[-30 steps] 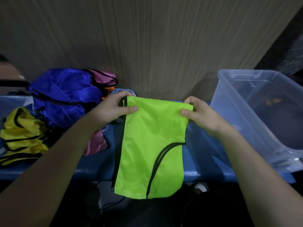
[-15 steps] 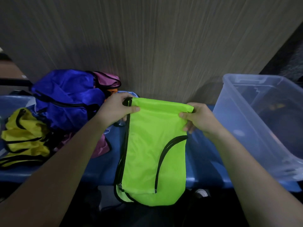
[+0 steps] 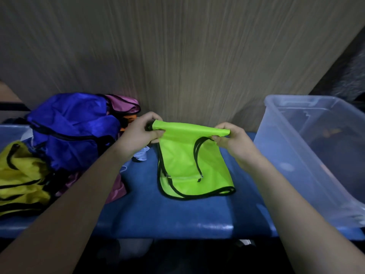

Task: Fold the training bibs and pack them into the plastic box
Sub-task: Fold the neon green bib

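Lime-green bib (image 3: 189,155), black-trimmed, held up by its folded top edge above the blue bench (image 3: 167,214); lower part draped onto the bench surface, bottom hem bunched just in front. Left hand (image 3: 138,133) at the top left corner, fingers (image 3: 156,133) curled and pinched on the fabric. Right hand (image 3: 231,139) at the top right corner, fingers likewise clamped on the fold, thumb underneath.

To the right, clear plastic box (image 3: 296,155) standing on the bench, lid off, tilted slightly in the wide-angle view; something dark inside, too dim to identify. Just beside the right forearm, not touching the green bib.

To the left, loose heap on the bench: blue bibs (image 3: 73,127) on top, pink bib (image 3: 124,104) tucked behind and showing again lower down, a sliver of orange between them, yellow bibs (image 3: 19,175) with black trim at the far left edge. Small pale-blue scrap of fabric near the left wrist.

Behind everything, wood-grain wall panel (image 3: 177,56). No readable brand, label or print on bibs or box.
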